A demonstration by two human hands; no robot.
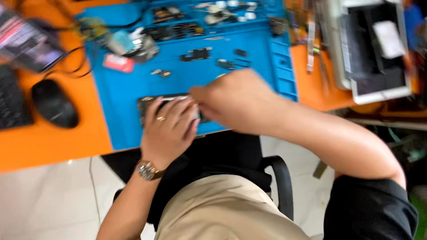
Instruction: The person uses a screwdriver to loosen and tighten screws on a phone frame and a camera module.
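Head view, pretty blurry: the phone (153, 104) lies long-axis left-right at the near edge of the blue mat (129, 95). Left hand (167, 129) rests flat on it, fingers spread. Right hand (231, 100) comes in from the right, pinching at its top edge; can't tell on what. Mouse (54, 103) sits left of the mat on the orange desk (49, 144).

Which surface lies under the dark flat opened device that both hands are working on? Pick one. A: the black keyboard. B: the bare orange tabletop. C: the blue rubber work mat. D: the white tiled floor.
C: the dark flat opened device lies at the near edge of the blue rubber work mat, with the left hand pressing on it and the right hand at its top edge.
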